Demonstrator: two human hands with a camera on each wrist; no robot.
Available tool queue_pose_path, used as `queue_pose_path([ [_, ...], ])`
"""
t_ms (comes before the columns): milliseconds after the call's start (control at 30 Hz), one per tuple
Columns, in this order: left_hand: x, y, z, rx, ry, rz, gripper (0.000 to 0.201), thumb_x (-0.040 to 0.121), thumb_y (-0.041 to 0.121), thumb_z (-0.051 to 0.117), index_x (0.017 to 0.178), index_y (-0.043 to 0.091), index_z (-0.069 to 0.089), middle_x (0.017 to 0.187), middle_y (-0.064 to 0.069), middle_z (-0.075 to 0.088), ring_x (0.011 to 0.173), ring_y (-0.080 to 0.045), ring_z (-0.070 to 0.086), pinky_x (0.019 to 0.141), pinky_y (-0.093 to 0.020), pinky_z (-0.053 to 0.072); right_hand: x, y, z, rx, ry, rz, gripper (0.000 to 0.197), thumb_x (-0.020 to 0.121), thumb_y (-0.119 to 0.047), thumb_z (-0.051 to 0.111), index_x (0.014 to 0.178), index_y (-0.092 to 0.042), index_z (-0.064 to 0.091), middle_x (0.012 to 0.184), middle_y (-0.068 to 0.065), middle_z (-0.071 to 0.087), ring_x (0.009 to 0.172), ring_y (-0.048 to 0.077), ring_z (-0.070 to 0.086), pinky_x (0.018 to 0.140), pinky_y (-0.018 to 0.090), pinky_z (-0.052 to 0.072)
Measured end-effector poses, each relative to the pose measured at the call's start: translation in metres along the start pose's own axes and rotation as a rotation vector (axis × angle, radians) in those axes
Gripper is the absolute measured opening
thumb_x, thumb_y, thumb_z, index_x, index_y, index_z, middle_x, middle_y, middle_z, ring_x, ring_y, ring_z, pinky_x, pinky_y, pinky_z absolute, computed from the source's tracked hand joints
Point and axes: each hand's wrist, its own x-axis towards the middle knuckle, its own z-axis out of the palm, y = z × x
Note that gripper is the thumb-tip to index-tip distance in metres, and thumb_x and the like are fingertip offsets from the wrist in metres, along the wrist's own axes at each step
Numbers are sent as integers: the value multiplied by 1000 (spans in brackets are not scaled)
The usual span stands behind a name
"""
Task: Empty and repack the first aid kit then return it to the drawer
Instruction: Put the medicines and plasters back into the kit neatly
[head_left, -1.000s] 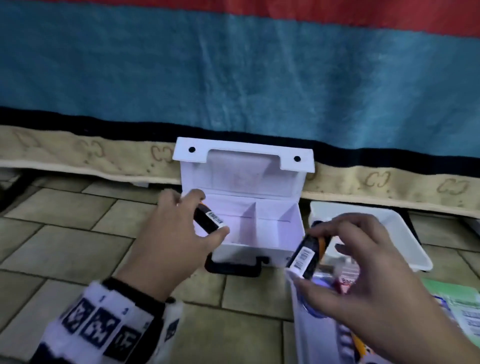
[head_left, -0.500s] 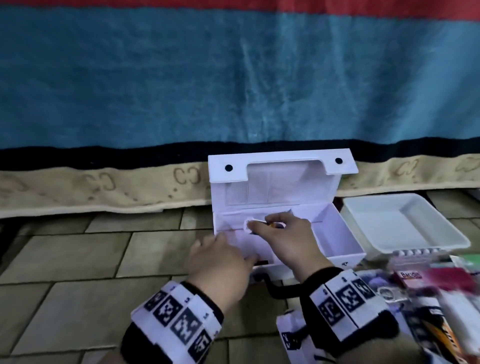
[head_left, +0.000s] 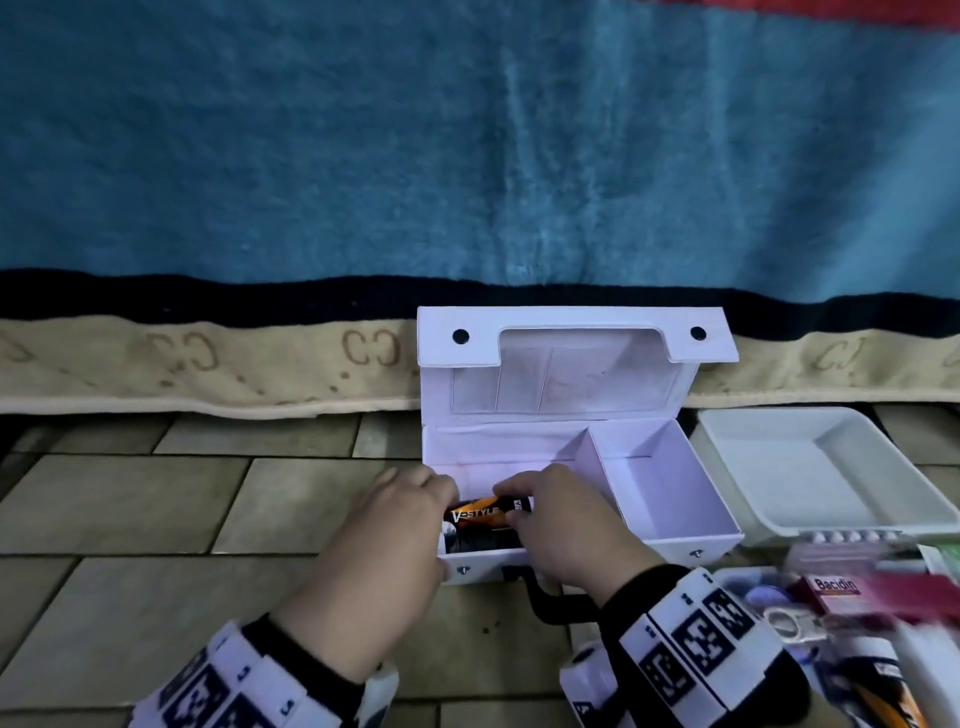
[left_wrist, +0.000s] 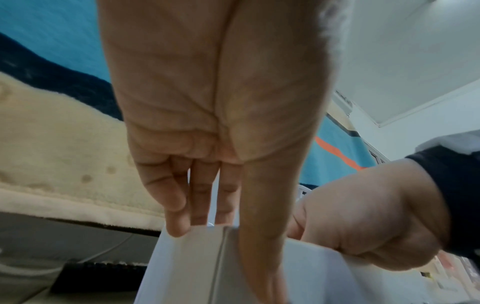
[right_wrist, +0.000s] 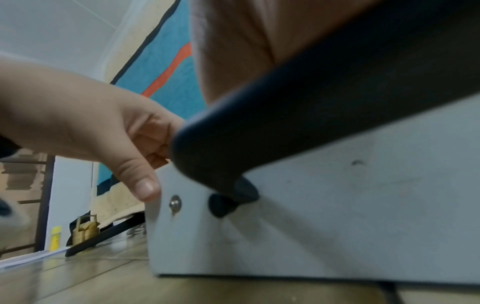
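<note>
The white first aid kit (head_left: 670, 540) stands open on the tiled floor, its lid up against the blanket. A black and orange V-STYLE tube (head_left: 485, 519) lies in its left compartment; the right compartment holds nothing. My left hand (head_left: 431, 499) reaches over the front left corner with straight fingers (left_wrist: 176, 205) inside against the tube and its thumb (right_wrist: 145, 185) on the outer front wall (right_wrist: 337, 205). My right hand (head_left: 535, 499) curls its fingers over the tube's right end. The kit's black handle (right_wrist: 311, 102) blocks most of the right wrist view.
A white tray (head_left: 831, 467) sits just right of the kit. Loose supplies lie at the lower right, among them a red Bacidin box (head_left: 841, 590) and another black and orange tube (head_left: 878, 686). A blue blanket (head_left: 467, 156) hangs behind. Bare floor tiles (head_left: 156, 499) stretch left.
A second ago each hand held a black tube in front of the kit. Both hands have since gone into the left compartment, where a tube now lies.
</note>
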Motion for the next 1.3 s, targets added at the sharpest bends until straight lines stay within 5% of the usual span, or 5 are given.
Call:
queue_pose_path([
  [500, 12, 4, 16, 195, -54, -6, 39, 83, 33, 62, 120, 26, 51, 118, 8, 48, 118, -16, 36, 97, -26, 29, 10, 12, -2, 66, -45, -9, 31, 89, -21, 58, 117, -34, 62, 109, -7, 57, 85, 9, 51, 61, 9, 36],
  [633, 13, 9, 14, 233, -16, 0, 57, 18, 31, 86, 72, 23, 69, 78, 7, 65, 87, -20, 52, 76, -31, 29, 11, 12, 0, 28, -38, 6, 36, 89, -17, 56, 120, -34, 59, 117, -7, 59, 99, 11, 56, 78, 17, 43],
  [733, 15, 4, 22, 270, -1, 20, 59, 1, 31, 81, 58, 21, 69, 64, 7, 67, 89, -24, 70, 80, -35, 29, 12, 11, 0, -18, -32, 14, 34, 89, -19, 55, 120, -31, 58, 119, -4, 61, 108, 12, 56, 78, 20, 42],
  [933, 19, 13, 22, 231, -138, 63, 38, 80, 16, 61, 115, 27, 54, 118, 7, 55, 120, -15, 46, 98, -25, 23, 9, 11, -3, 36, -21, 10, 33, 86, -15, 60, 114, -30, 64, 115, -3, 60, 98, 12, 61, 81, 22, 49],
  [1300, 13, 15, 27, 321, -52, 17, 34, 86, 14, 51, 118, 23, 45, 121, 3, 46, 122, -17, 40, 103, -26, 24, 8, 12, -4, 45, -30, -42, 39, 87, -7, 53, 120, -27, 61, 119, -5, 58, 107, 11, 56, 84, 16, 40],
])
